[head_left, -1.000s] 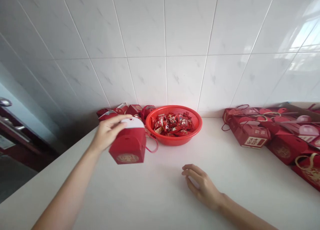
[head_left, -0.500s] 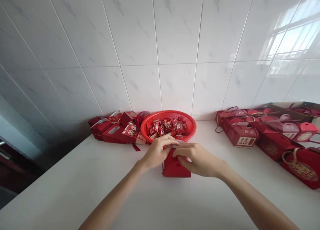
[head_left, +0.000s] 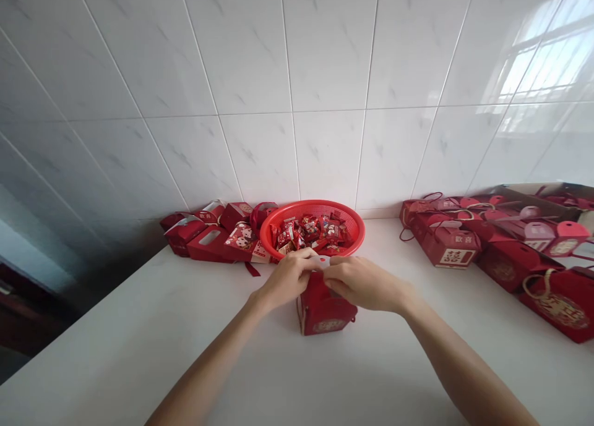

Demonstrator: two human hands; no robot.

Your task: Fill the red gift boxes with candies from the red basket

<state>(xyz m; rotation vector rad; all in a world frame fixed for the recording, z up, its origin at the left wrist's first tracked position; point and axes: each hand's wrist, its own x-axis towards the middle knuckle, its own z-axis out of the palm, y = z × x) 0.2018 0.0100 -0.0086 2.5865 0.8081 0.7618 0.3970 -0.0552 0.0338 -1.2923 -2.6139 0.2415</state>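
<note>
A small red candy box (head_left: 320, 311) with gold print stands upright on the white table in front of me. Its pale top flap (head_left: 321, 262) shows between my two hands. With fingers bent, my left hand (head_left: 288, 279) grips the box's top on the left side. On the right side of the same top, my right hand (head_left: 364, 284) is closed, its fingers curled over the edge. Both hands partly hide the upper part of the box. Just behind it sits a red plastic basket (head_left: 357, 228) holding wrapped sweets (head_left: 310, 231).
Several red boxes (head_left: 204, 243) are piled at the back left. More red boxes (head_left: 452, 243), some with cord handles, crowd the right side beside a cardboard carton (head_left: 524, 194). A tiled wall (head_left: 325, 154) rises behind the white table (head_left: 208, 327).
The box has tilted so that its printed front now shows. My fingers have closed more tightly at its top, and the pale flap has come into view between them.
</note>
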